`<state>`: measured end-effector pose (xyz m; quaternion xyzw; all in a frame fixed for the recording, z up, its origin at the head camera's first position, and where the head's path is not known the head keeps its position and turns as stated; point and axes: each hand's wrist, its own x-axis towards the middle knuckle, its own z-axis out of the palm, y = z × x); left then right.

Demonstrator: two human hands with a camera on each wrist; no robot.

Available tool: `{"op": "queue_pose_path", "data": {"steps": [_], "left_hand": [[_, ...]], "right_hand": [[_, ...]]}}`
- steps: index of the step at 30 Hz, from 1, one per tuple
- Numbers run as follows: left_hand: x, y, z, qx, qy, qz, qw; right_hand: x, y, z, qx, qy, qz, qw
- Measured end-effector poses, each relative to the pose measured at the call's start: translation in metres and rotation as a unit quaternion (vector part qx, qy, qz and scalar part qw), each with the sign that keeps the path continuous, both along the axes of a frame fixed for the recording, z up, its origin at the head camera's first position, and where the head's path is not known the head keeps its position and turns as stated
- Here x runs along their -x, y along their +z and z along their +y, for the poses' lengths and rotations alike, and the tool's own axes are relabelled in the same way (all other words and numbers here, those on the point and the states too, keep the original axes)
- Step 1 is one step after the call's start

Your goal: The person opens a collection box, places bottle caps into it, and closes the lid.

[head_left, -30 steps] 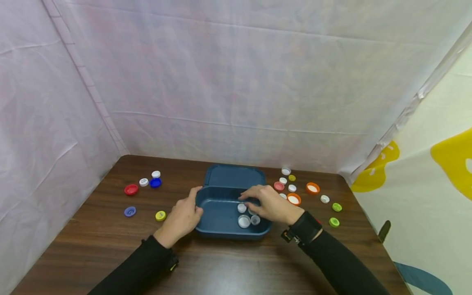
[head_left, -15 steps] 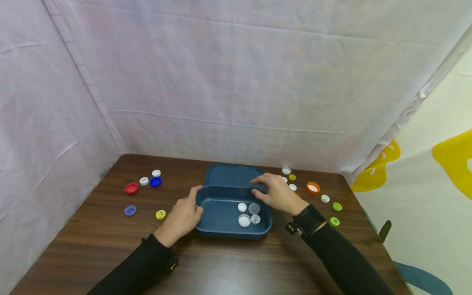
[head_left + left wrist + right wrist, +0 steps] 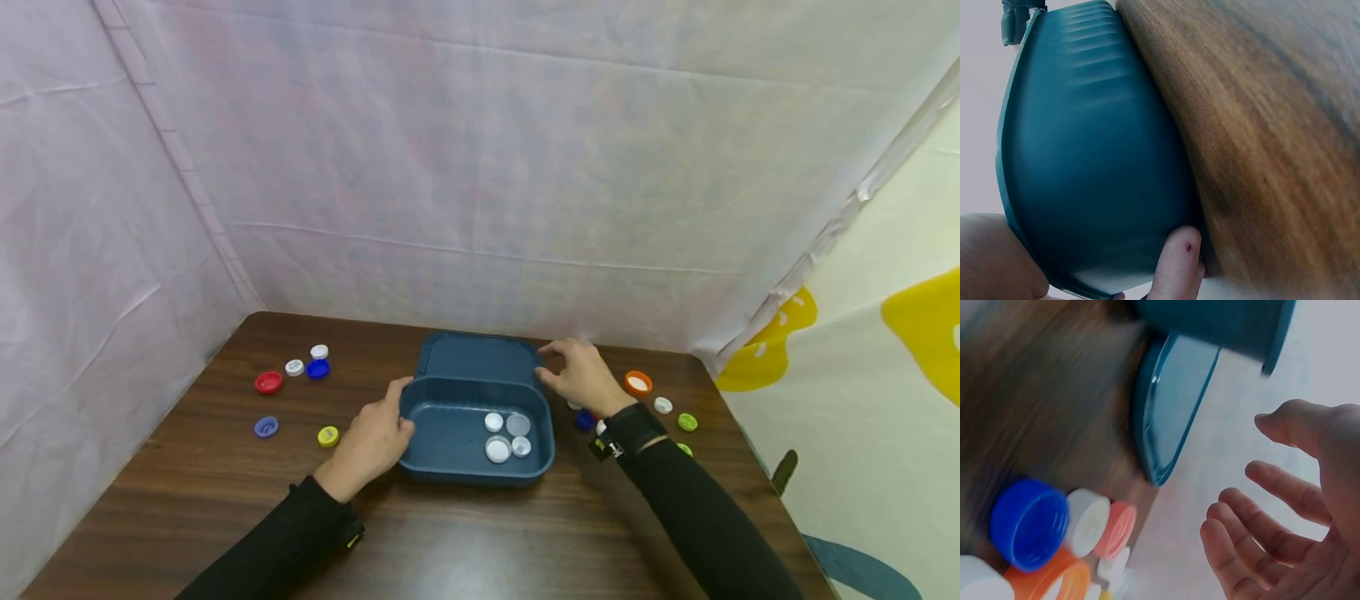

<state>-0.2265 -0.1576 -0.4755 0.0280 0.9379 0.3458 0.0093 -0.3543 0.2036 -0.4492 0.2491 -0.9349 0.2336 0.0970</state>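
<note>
A dark blue-green plastic box (image 3: 450, 429) stands on the table. On the right of its floor lie a white cap (image 3: 493, 422), a clear lid (image 3: 517, 425) and two more pale caps. My left hand (image 3: 369, 446) grips the box by its left end; in the left wrist view a fingertip (image 3: 1182, 253) presses on the outer wall. Above the bottle caps to the right of the box hovers my right hand (image 3: 585, 382), fingers apart and holding nothing. Below it, the right wrist view shows a blue cap (image 3: 1030, 525), an orange cap (image 3: 1063, 575) and a pink cap (image 3: 1116, 529).
Behind the box lies its matching lid (image 3: 480, 358). Left on the table are a red cap (image 3: 268, 382), a yellow cap (image 3: 328, 437) and several blue and white ones. An orange ring-like cap (image 3: 638, 383) and a green cap (image 3: 687, 422) lie far right. White cloth (image 3: 480, 208) hangs behind.
My right hand has left the inside of the box and moved right, over the caps beside it. The left hand keeps its place on the box.
</note>
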Motion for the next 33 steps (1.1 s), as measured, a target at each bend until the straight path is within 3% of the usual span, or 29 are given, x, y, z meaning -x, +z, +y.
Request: {"op": "queue_pose_path", "data": {"steps": [13, 27, 33], "left_hand": [[0.000, 0.000, 0.000, -0.004, 0.003, 0.001, 1.0000], [-0.001, -0.002, 0.000, -0.009, 0.003, -0.004, 0.9999], [-0.001, -0.001, 0.000, -0.010, 0.005, 0.001, 0.9999]], "right_hand": [[0.036, -0.015, 0.032, 0.006, -0.092, -0.029, 0.995], [0.071, -0.025, 0.057, 0.004, -0.140, -0.093, 0.986], [0.081, -0.030, 0.061, 0.000, -0.141, -0.103, 0.985]]}}
